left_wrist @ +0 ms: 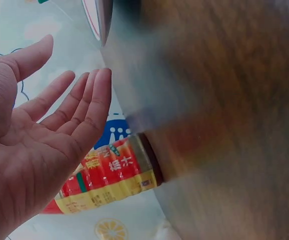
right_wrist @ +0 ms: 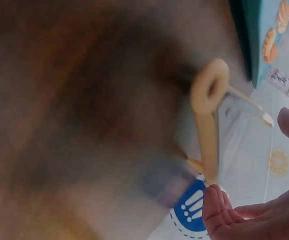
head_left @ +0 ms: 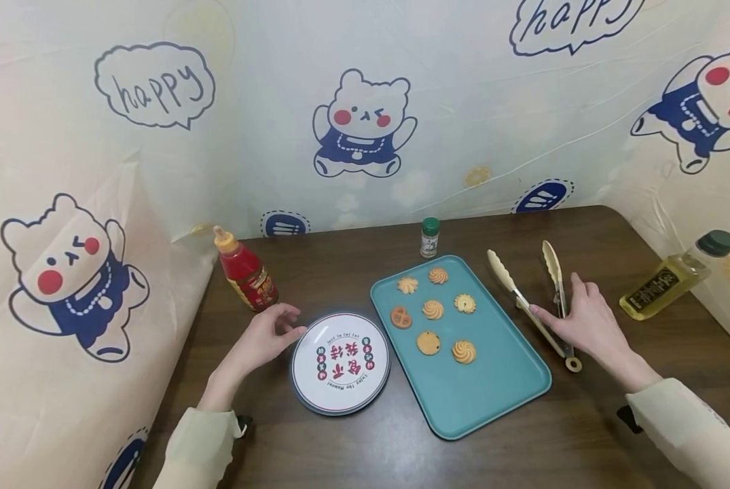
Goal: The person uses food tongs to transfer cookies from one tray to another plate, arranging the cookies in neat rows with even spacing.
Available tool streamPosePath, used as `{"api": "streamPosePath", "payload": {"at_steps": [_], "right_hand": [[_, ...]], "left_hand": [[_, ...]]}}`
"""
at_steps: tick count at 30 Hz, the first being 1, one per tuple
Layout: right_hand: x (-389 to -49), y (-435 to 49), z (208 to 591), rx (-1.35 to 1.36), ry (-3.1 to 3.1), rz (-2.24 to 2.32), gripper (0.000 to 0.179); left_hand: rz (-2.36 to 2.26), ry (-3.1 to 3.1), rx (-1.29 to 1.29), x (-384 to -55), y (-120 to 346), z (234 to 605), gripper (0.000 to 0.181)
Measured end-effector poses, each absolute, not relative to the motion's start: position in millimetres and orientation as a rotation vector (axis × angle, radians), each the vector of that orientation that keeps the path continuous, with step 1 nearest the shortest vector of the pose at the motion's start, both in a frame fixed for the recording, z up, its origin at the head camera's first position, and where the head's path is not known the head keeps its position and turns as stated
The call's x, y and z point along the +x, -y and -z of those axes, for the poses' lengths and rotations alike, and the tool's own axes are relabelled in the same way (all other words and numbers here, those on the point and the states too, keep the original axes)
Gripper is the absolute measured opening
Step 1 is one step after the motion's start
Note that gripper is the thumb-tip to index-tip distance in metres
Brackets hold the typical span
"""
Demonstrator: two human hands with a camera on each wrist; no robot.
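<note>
My left hand (head_left: 261,339) hovers at the left edge of a round white plate (head_left: 304,367) with red lettering and a dark rim. Its fingers are loosely bent and hold nothing. Behind it stands a red sauce bottle (head_left: 258,285) with a yellow cap, whose label shows beyond the palm in the left wrist view. Over a pair of tongs (head_left: 504,272) with cream tips, spread apart on the table, is my right hand (head_left: 587,322). In the right wrist view its straight fingers (right_wrist: 215,212) reach one tong arm (right_wrist: 208,150), while the thumb stands away; contact is hard to confirm.
Several cookies (head_left: 433,310) lie on the teal tray (head_left: 481,390) between plate and tongs. Behind the tray stands a small green-capped shaker (head_left: 429,239). An oil bottle (head_left: 670,278) is at the right. Printed cloth (head_left: 248,163) hangs round the wooden table (head_left: 340,451).
</note>
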State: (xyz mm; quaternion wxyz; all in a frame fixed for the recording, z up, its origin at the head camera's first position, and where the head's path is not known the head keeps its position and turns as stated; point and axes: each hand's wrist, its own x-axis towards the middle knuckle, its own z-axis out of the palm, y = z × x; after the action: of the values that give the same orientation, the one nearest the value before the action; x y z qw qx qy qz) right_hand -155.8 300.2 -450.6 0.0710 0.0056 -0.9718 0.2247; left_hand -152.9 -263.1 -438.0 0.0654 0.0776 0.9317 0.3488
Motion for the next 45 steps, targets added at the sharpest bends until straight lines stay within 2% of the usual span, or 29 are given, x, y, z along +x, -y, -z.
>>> {"api": "streamPosePath", "payload": {"at_steps": [12,22,29,36,45], "right_hand": [[-155.0,-292.7,466.1,-0.058,2.988,-0.664,0.118],[-157.7,-292.2,471.6,-0.084,2.977,-0.695,0.113],[-156.0,-290.8,471.4,-0.098,2.951,-0.764,0.096],[-153.5,-290.3,472.6,-0.149,2.962,-0.839,0.100],[-155.0,-294.6,460.9,-0.180,2.912,-0.869,0.094]], "left_hand": [[-1.004,-2.762,0.195,-146.5,259.3,441.3,0.026],[-0.980,-2.768,0.053,-144.7,257.9,443.6,0.026],[-0.986,-2.748,0.029,-143.4,257.8,447.8,0.025],[-0.996,-2.748,0.025,-142.1,257.9,448.9,0.026],[-1.031,-2.720,-0.002,-142.0,259.0,450.2,0.027]]}}
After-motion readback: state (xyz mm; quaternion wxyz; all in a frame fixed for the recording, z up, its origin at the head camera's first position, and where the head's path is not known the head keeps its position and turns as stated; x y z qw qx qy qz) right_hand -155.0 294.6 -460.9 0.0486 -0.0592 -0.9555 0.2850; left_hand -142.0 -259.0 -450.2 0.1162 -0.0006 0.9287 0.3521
